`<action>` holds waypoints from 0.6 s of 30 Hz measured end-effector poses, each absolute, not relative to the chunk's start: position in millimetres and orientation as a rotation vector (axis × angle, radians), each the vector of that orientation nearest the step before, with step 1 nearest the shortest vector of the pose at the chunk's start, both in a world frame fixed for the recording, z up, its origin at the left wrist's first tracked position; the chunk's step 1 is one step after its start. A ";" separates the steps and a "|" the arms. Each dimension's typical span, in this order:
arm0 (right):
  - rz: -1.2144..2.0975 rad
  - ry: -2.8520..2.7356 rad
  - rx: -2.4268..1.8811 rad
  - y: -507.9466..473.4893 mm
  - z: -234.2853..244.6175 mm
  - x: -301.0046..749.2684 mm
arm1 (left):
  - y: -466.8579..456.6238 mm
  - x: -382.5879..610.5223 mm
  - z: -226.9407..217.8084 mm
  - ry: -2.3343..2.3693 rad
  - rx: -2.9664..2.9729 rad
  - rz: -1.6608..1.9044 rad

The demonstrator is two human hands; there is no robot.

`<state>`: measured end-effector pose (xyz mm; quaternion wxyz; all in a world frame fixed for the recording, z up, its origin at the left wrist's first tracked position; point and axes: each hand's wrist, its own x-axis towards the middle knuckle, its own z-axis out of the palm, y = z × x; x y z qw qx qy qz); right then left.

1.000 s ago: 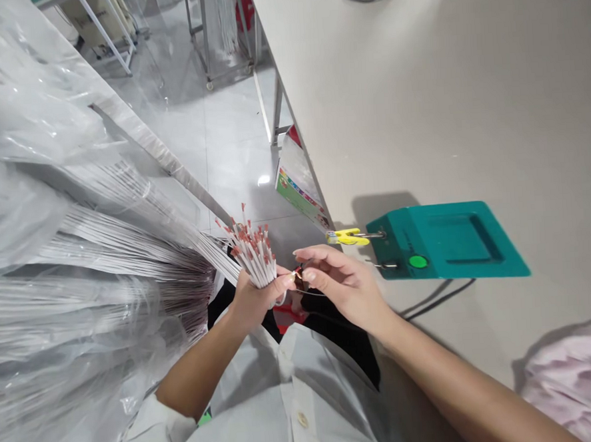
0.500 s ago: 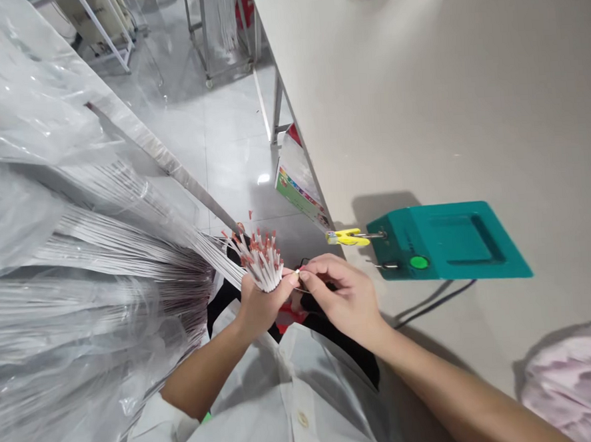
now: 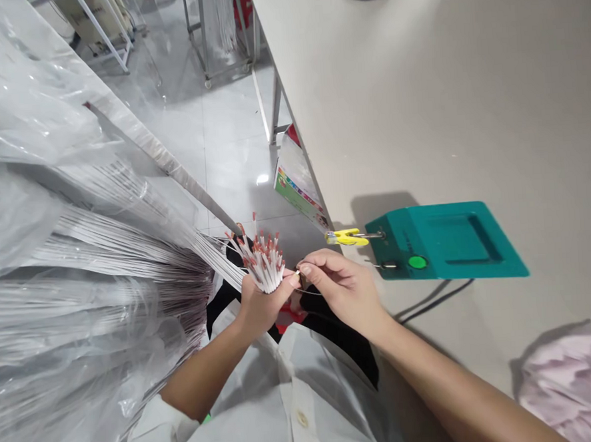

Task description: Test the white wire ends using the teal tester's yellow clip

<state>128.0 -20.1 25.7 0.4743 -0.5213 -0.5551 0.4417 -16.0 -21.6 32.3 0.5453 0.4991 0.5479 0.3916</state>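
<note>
Beside a grey table [image 3: 419,107], above glossy floor [image 3: 224,132], left hand [image 3: 261,306] clenches wire bundle [image 3: 264,263]; right hand [image 3: 342,288] pinches one wire [image 3: 297,273].

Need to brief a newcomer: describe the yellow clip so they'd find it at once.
On the pale table sits a teal box. The yellow clip juts from its end at the table's edge, on a metal pin. It is the only yellow part; the pin below it is bare.
</note>
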 end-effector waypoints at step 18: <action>0.870 -1.462 -1.283 -24.8 20.9 123.6 | -22.4 -11.6 38.8 1.310 1.159 0.919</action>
